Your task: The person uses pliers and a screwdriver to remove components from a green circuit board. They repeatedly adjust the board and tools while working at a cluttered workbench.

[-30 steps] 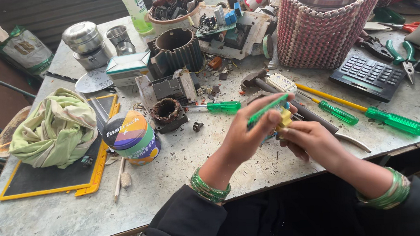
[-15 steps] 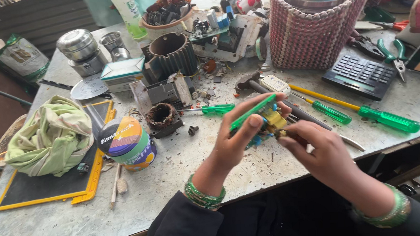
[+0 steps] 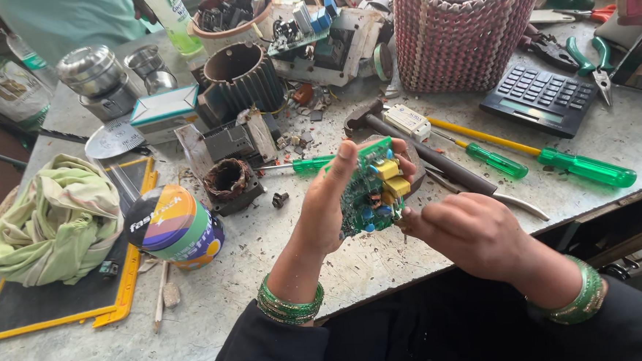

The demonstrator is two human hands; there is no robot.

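Woven pink basket (image 3: 467, 34), ribbed and round, was the largest item; the left hand (image 3: 326, 202) was below and left of it, with the right hand (image 3: 470, 231) almost directly below. Left fingers were clamped on the green circuit board (image 3: 369, 189), its long axis tilted upright, studded with yellow blocks. Right fingertips were closed at the board's lower right edge, with a green-handled screwdriver (image 3: 587, 168) lying beneath the basket's right side.

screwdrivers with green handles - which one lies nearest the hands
The small one left of the circuit board, its green handle just behind the left hand. The other two, the short one and the long yellow-shafted one, lie farther right, beyond the hammer.
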